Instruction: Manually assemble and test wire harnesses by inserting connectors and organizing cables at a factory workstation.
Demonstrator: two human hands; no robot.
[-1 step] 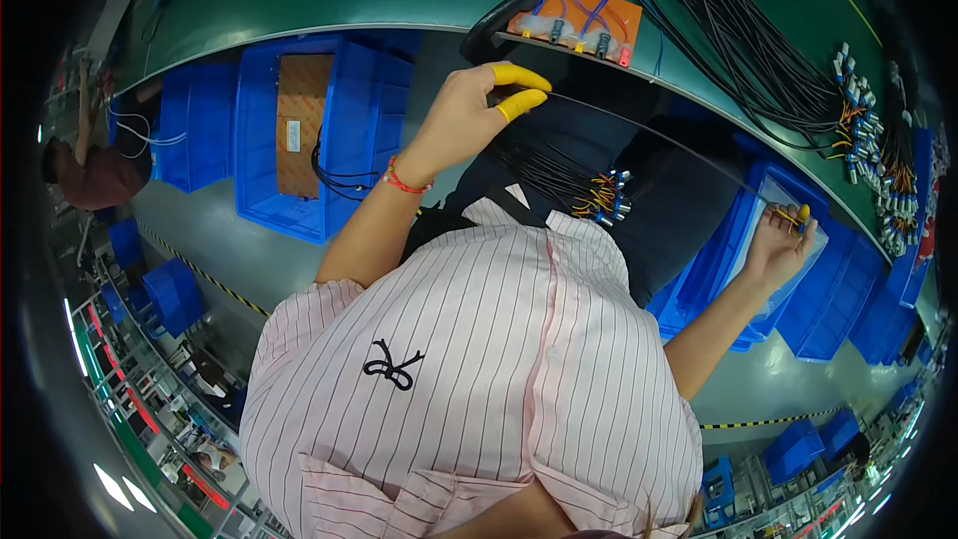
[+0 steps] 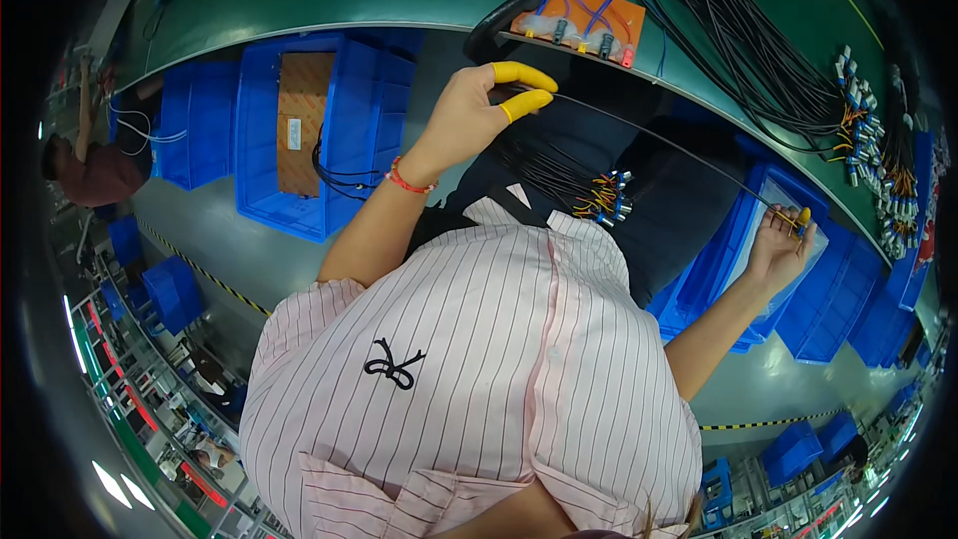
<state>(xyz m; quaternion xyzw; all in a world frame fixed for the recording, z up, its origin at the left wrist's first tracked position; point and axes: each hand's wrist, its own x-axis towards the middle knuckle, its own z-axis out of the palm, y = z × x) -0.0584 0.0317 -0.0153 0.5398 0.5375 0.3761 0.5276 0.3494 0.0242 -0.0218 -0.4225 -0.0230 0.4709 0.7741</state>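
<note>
Cable [image 2: 647,129], thin, black and round, slants right and bodyward from my yellow-cotted left hand's [image 2: 467,122] tight pinch to where my right hand [image 2: 776,252] pinches its wired end.

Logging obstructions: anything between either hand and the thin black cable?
Nothing visible blocks either hand. The left hand pinches the thin black cable, with only smooth yellow finger covers coming between skin and cable. The right hand holds it farther along; the stretch between them shows uncovered.
</note>
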